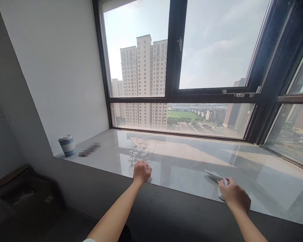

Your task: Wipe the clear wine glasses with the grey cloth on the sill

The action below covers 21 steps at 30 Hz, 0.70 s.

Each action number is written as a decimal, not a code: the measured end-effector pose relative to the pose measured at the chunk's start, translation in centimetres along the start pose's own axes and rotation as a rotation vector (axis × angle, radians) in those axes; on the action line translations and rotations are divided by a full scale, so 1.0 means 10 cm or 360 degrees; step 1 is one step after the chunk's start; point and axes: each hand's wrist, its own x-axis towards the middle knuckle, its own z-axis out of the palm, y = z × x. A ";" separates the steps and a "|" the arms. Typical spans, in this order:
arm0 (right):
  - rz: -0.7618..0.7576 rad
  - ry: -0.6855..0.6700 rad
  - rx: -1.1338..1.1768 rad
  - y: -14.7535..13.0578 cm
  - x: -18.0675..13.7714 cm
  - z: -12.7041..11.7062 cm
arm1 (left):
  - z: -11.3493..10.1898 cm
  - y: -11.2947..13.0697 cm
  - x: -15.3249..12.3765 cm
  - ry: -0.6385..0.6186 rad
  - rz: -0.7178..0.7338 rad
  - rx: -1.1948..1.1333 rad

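Left hand (141,171) grips a clear stemmed glass (145,155); right hand (234,195) clutches crumpled white cloth (215,176).

Glossy marble windowsill (192,158), cluster of wine glasses (139,148), striped cup (67,145), white cloth (215,178)

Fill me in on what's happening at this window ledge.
A person reaches both arms over a glossy sill. The left hand closes around the nearest of a cluster of wine glasses. The right hand grips a white cloth lying on the sill. A striped cup stands by the wall.
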 end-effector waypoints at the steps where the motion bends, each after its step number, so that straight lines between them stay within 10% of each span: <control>1: -0.0001 0.0001 -0.0003 0.00 0.00 0.00 | 0.00 0.00 0.00 -0.0002 -0.0001 -0.0002; 21: 0.0015 -0.0004 -0.0008 -0.05 -0.05 -0.08 | 0.00 -0.01 0.00 -0.0007 -0.0014 -0.0021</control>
